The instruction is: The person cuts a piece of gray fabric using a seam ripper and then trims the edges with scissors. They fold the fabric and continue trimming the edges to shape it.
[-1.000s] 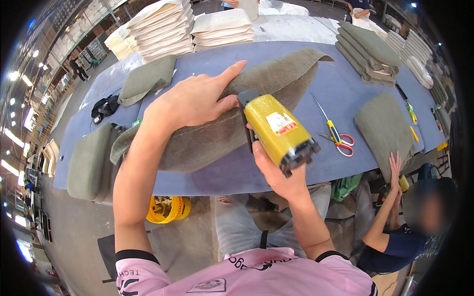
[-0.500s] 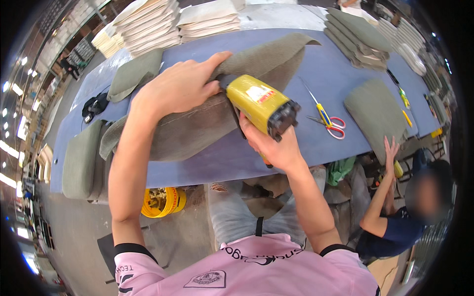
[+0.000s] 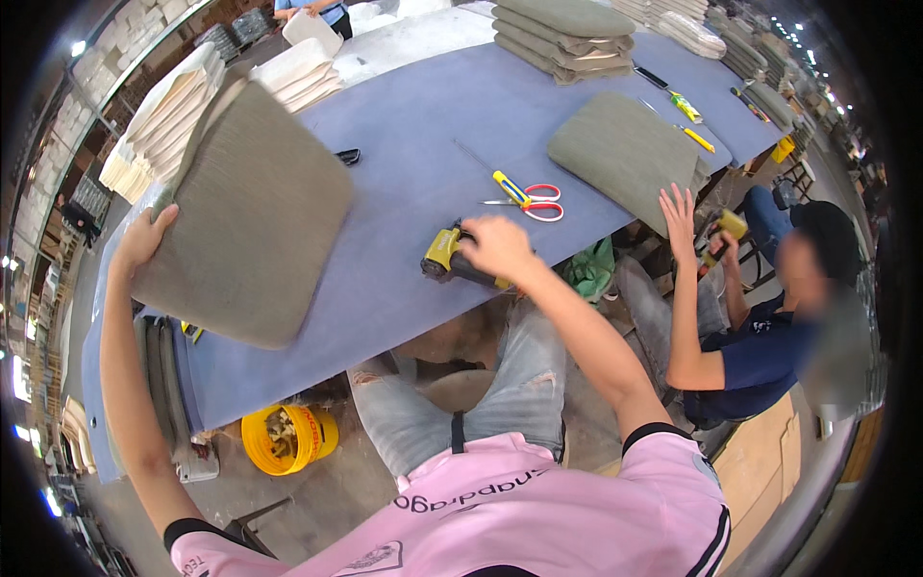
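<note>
An olive-green fabric-covered cushion (image 3: 250, 212) is held tilted up at the left of the table. My left hand (image 3: 144, 238) grips its left edge, fingers partly hidden behind it. On the blue tabletop lies a yellow and black staple gun (image 3: 444, 252). Just over its handle is my right hand (image 3: 500, 248), fingers loosely curved and not wrapped around the grip. Beyond it are red-handled scissors (image 3: 543, 204) and a yellow-and-blue-handled pointed tool (image 3: 511, 188), which cross each other.
A co-worker (image 3: 760, 327) sits at the right, one hand by another green cushion (image 3: 620, 144), the other holding a yellow tool. Stacked green covers (image 3: 567, 38) stand at the back. Pale stacked pieces (image 3: 173, 115) are behind my cushion. A yellow bucket (image 3: 322, 438) stands below the table edge.
The green cushion has swung up and left in my left hand. The staple gun has gone from my raised right hand down onto the table. My view has turned.
</note>
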`<move>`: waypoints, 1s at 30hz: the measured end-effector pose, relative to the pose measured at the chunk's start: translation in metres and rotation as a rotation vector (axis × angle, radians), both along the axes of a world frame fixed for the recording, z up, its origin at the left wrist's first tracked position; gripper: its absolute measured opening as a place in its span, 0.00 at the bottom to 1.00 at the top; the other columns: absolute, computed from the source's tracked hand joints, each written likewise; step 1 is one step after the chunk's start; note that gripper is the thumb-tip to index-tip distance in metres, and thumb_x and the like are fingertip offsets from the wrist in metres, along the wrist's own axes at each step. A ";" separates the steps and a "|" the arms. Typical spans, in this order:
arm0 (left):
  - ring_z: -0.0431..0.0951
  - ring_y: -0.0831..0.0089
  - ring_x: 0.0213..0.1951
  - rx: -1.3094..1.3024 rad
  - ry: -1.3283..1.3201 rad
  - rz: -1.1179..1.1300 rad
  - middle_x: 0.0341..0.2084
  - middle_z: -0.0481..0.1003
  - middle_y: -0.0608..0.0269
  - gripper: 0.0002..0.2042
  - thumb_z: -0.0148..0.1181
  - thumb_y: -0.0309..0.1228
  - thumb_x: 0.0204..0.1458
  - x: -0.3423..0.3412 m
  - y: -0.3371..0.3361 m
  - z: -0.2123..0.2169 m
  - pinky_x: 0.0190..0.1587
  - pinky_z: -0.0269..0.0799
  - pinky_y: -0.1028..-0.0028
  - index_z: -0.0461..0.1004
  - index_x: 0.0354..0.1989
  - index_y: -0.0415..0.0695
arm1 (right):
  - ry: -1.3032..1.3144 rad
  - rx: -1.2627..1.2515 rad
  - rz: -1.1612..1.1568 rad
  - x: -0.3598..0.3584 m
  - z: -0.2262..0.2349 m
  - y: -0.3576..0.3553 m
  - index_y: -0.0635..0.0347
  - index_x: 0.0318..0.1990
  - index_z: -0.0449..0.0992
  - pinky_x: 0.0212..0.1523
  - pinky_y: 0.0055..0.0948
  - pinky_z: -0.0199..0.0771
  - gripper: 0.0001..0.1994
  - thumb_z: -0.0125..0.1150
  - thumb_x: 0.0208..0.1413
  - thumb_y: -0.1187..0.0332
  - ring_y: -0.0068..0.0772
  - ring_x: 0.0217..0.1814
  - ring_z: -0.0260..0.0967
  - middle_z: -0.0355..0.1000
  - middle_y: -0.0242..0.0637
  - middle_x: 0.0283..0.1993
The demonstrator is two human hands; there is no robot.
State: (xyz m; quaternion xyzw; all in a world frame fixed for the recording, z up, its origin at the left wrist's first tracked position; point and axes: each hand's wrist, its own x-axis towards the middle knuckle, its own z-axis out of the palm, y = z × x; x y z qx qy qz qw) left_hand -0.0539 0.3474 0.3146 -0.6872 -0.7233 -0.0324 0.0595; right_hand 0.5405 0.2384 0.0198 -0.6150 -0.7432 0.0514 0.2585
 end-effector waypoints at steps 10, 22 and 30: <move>0.78 0.57 0.63 -0.906 -1.123 0.221 0.67 0.74 0.48 0.38 0.49 0.57 0.69 0.114 -0.263 -0.229 0.66 0.73 0.55 0.58 0.78 0.44 | -0.333 -0.149 -0.254 0.172 -0.051 0.045 0.50 0.55 0.80 0.51 0.58 0.81 0.21 0.72 0.55 0.55 0.56 0.55 0.80 0.82 0.43 0.54; 0.72 0.61 0.48 -0.284 -2.445 -0.864 0.39 0.71 0.64 0.35 0.55 0.76 0.53 0.352 -0.253 -0.252 0.54 0.69 0.60 0.64 0.46 0.56 | 0.592 -0.239 -0.108 0.066 0.078 -0.132 0.63 0.45 0.79 0.33 0.25 0.71 0.12 0.72 0.57 0.71 0.18 0.33 0.71 0.77 0.30 0.34; 0.70 0.64 0.47 -0.264 -2.388 -0.769 0.42 0.69 0.64 0.32 0.57 0.73 0.55 0.365 -0.241 -0.238 0.53 0.67 0.61 0.62 0.48 0.58 | 0.230 0.041 0.162 -0.009 0.112 -0.213 0.58 0.41 0.75 0.34 0.35 0.69 0.33 0.91 0.31 0.55 0.41 0.29 0.67 0.72 0.38 0.33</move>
